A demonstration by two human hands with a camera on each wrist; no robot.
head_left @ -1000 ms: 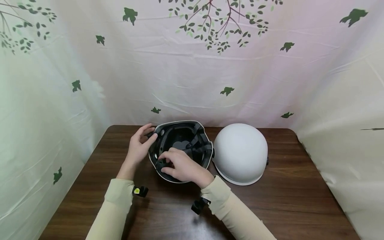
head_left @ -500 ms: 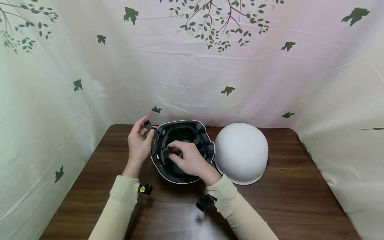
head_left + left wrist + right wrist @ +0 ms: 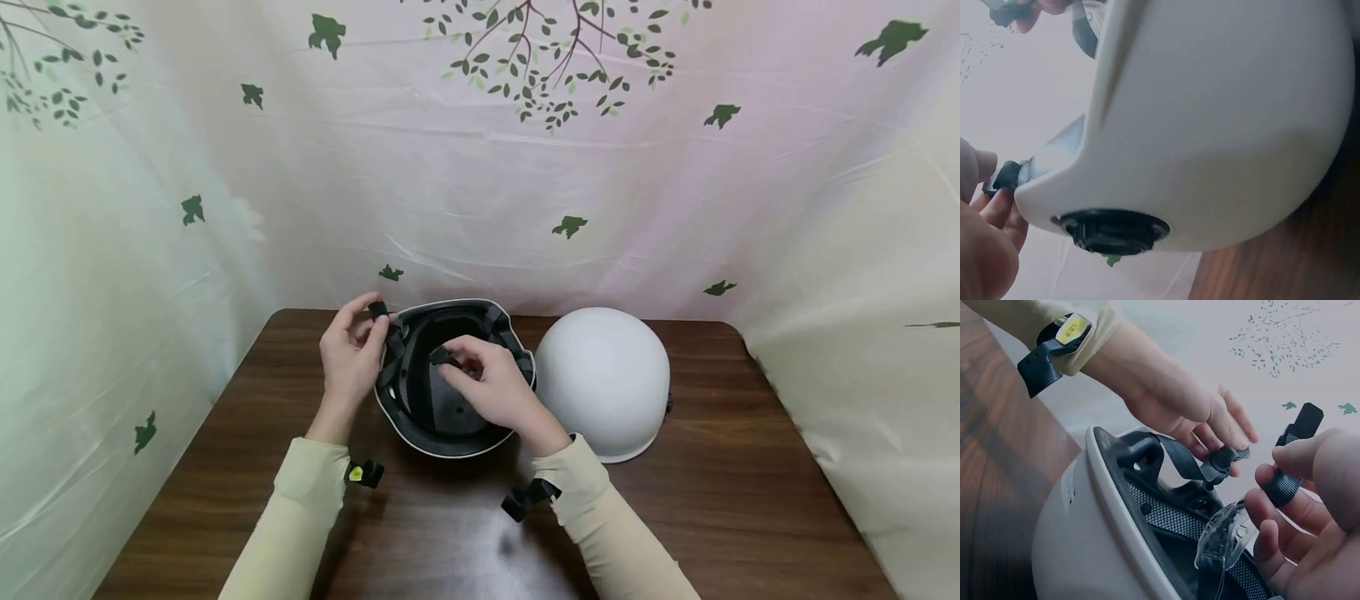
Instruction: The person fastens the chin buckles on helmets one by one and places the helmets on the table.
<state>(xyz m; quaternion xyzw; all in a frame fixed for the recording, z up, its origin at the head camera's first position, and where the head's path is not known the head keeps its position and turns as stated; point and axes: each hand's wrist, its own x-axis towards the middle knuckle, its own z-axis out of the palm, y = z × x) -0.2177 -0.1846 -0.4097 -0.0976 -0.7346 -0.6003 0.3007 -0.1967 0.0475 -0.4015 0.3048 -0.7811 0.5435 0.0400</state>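
A white helmet (image 3: 442, 446) with black lining lies upside down on the table, its opening facing up. At its left rim my left hand (image 3: 347, 362) pinches a black buckle (image 3: 1219, 464) on a chin strap. Over the opening, my right hand (image 3: 495, 387) holds the strap's other black buckle end (image 3: 1304, 422) between thumb and fingers; the webbing loops below them. The two buckle ends are apart. A clear plastic chin cup (image 3: 1229, 528) hangs on the strap in the right wrist view. A black round knob (image 3: 1113, 231) sits on the white shell in the left wrist view.
A second white helmet (image 3: 603, 383) stands dome up, close to the right of the first. Both are on a dark brown wooden table (image 3: 750, 500). A pale curtain (image 3: 465, 192) with leaf and bird prints hangs behind the table.
The right hand has risen from the helmet's near-left inside, moving up and right with a black buckle end. The left hand has shifted slightly up, its buckle now showing at the fingertips.
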